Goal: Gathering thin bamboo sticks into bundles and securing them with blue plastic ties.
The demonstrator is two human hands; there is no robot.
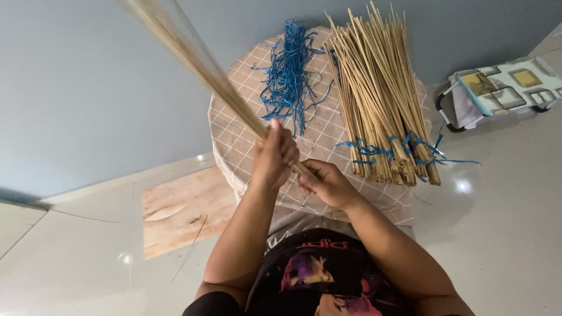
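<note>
My left hand is closed around a bundle of thin pale sticks that slants up to the upper left, blurred by motion. At the bundle's lower end, my right hand grips it just below the left hand. Both hands hover over the near edge of a small round table covered with a beige checked cloth. On the table lie a loose heap of blue plastic strips and a pile of stick bundles tied near their ends with blue strips.
A wooden board lies on the glossy pale floor left of the table. A small folding stool with patterned fabric stands at the right by the grey wall.
</note>
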